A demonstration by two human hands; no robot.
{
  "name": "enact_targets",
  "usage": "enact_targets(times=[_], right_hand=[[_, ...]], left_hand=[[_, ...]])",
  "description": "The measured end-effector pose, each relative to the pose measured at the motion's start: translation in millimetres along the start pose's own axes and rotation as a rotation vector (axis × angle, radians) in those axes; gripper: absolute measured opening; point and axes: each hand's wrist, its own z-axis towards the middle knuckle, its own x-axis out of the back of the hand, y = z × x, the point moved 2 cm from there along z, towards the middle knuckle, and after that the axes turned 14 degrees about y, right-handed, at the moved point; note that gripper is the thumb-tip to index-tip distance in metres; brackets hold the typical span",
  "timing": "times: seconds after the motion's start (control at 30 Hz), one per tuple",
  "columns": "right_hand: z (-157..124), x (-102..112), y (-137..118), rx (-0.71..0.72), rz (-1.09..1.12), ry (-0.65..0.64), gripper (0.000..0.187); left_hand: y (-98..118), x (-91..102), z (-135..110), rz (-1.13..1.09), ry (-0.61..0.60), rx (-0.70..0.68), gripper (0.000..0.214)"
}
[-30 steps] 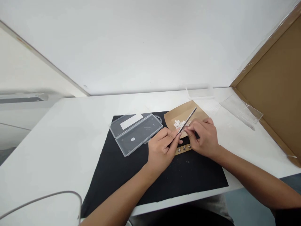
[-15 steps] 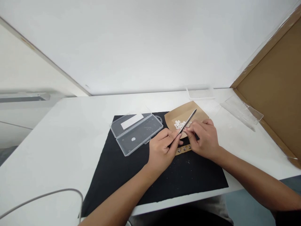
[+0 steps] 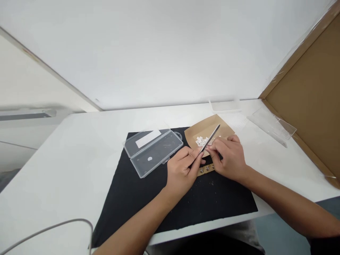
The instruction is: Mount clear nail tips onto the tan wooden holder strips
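Left hand (image 3: 183, 171) pinches thin dark tweezers (image 3: 209, 139) between thumb and fingers, tip end angled up and right over a brown paper sheet (image 3: 204, 125). Right hand (image 3: 230, 157) curled just beside it, fingertips (image 3: 209, 150) at the tweezers' shaft; what they pinch is too small to tell. Small white pieces (image 3: 202, 141) piled on the paper. Brown strip with metal studs (image 3: 206, 170) lies below the hands on a black mat (image 3: 138, 198). Open clear plastic case (image 3: 152, 150) on the mat's left part. White tabletop (image 3: 79, 148) underneath. Clear plastic tray (image 3: 273, 124) and cardboard panel (image 3: 310, 95) far right. Grey cable (image 3: 53, 226) lower left.
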Motion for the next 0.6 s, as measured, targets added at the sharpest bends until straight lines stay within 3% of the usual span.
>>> enact_targets(times=[0.1,0.23,0.37,0.5,0.6], right_hand=[[0.3,1.9,0.5,-0.031,-0.022,0.037,0.029],[0.5,2.8,-1.2,-0.005,0.029,-0.060,0.029],[2.4,5.4,1.2,-0.065,-0.017,0.007,0.029],[1.4,3.2,-0.5,0.003,0.014,-0.031,0.031],[-0.6,2.6,0.3,-0.042,-0.013,0.017,0.029]], left_hand=[[0.0,0.3,0.1,0.007,0.006,-0.004,0.016],[1.1,1.4,0.7,0.006,-0.010,-0.010,0.019],[3.1,2.8,0.9,0.017,-0.009,-0.006,0.019],[2.6,3.1,0.5,0.016,-0.012,0.022,0.017],[1.6,3.1,0.2,0.012,-0.008,0.024,0.016]])
